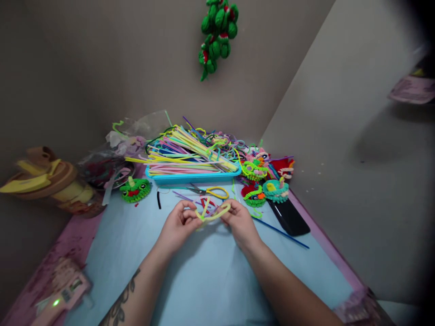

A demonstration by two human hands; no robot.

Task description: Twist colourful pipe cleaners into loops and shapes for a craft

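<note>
Both hands hold a bent pale-yellow pipe cleaner [214,218] over the middle of the table. My left hand [181,224] pinches its left part, where pieces cross near a small green spot. My right hand [239,222] grips the curved right end between thumb and fingers. Just beyond the hands lie yellow-handled scissors [217,193], and a red-handled tool [205,203] is partly hidden behind the pipe cleaner. A few purple pipe cleaners [185,197] lie near them. To the right of my right hand, a dark blue pipe cleaner [282,233] rests on the table.
A blue tray [193,179] heaped with pipe cleaners stands at the back. Fuzzy figures [254,195] sit at right beside a black phone [290,219]; a green one [136,190] sits at left. A pink glue gun [64,296] with a lit green light lies front left.
</note>
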